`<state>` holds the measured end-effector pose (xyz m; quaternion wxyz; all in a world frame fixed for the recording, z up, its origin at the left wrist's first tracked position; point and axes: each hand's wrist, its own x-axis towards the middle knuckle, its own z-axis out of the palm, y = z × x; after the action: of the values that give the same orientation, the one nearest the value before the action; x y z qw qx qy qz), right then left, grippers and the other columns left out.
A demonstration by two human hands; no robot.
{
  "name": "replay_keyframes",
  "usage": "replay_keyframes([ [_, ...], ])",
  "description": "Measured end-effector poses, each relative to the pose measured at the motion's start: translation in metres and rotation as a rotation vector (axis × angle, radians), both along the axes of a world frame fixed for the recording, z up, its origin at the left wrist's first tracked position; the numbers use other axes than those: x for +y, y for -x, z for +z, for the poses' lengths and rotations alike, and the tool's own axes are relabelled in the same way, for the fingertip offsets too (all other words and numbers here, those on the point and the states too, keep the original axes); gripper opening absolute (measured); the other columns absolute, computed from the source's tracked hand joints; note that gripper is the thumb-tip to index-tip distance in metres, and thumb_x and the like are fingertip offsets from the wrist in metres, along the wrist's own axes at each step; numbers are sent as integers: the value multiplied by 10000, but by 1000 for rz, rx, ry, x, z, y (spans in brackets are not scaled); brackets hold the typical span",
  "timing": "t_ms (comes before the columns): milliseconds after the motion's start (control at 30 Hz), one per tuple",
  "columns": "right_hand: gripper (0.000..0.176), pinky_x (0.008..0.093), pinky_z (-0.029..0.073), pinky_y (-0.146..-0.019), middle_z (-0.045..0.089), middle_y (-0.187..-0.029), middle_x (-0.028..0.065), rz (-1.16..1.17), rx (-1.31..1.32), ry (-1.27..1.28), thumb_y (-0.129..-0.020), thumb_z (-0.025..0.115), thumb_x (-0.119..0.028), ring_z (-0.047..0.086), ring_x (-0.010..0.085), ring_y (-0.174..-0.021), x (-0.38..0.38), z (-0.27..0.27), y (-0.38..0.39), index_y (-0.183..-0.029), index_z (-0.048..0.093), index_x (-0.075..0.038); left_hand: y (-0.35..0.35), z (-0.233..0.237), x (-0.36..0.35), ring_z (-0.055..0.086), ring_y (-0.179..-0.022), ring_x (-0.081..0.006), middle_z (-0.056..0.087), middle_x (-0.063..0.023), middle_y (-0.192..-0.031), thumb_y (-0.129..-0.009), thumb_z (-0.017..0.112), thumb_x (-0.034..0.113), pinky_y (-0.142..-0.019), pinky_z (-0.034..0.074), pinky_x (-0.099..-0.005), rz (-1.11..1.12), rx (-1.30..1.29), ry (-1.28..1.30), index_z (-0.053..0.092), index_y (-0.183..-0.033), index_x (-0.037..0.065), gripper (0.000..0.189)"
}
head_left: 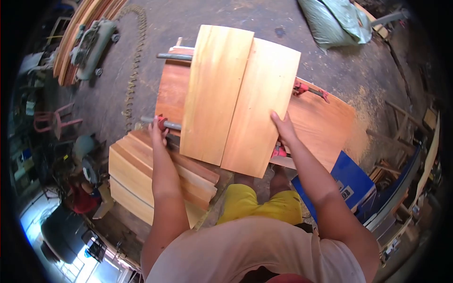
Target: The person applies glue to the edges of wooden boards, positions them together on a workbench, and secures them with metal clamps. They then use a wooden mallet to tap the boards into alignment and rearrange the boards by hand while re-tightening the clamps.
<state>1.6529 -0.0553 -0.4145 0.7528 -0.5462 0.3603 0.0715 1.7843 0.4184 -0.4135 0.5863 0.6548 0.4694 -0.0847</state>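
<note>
Two pale wooden boards (262, 104) lie side by side, a narrow seam between them, on top of a reddish wooden panel (325, 120). My right hand (284, 128) grips the right board's outer edge, thumb on the top face and fingers hidden beneath. At the left, my left hand (158, 130) is closed around the red jaw of a pipe clamp (173, 126); its grip is partly hidden. Another clamp pipe (174, 56) sticks out at the upper left. Red clamp parts (311, 90) show beyond the boards' right edge.
Stacked planks (137, 174) stand by my left arm. A blue panel (347, 181) is near my right forearm. A compressor (96, 49) and coiled hose (133, 70) lie at the upper left. A green-grey sack (337, 23) sits at the far right; sawdust (365, 122) covers the floor.
</note>
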Motion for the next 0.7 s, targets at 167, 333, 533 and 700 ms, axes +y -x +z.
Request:
replay_keyframes([
  [167,566,346,524,-865,604,-1163,140,-114,-67,-133,-868,721,-184,611,201,-1018,8,13,-2,-1297,414,20,-3,-22,22,582,-1012,-188,624,-31,-1079,-869,658,328,-863,480,-409,0,19,204,570,-1153,155,344],
  [333,536,347,530,-858,606,-1163,149,-137,-82,-155,-867,719,-171,620,204,-1008,4,17,1,-1276,433,25,-4,-25,25,576,-1059,-200,615,-47,-1147,-899,589,173,-901,479,-425,40,-123,367,559,-1240,150,343],
  [533,505,342,539,-849,625,-1137,152,-32,-59,-186,-868,705,-161,638,205,-993,-14,36,16,-1266,458,31,3,-2,-72,642,-884,-124,659,3,-1004,-931,583,174,-727,564,-305,-188,26,267,591,-1201,133,273],
  [700,517,341,542,-846,638,-1119,144,-46,-67,-121,-868,706,-171,646,204,-976,-29,20,29,-1275,463,34,18,1,-89,644,-874,-110,646,-9,-1012,-967,508,160,-668,587,-255,-213,90,179,577,-1224,105,272],
])
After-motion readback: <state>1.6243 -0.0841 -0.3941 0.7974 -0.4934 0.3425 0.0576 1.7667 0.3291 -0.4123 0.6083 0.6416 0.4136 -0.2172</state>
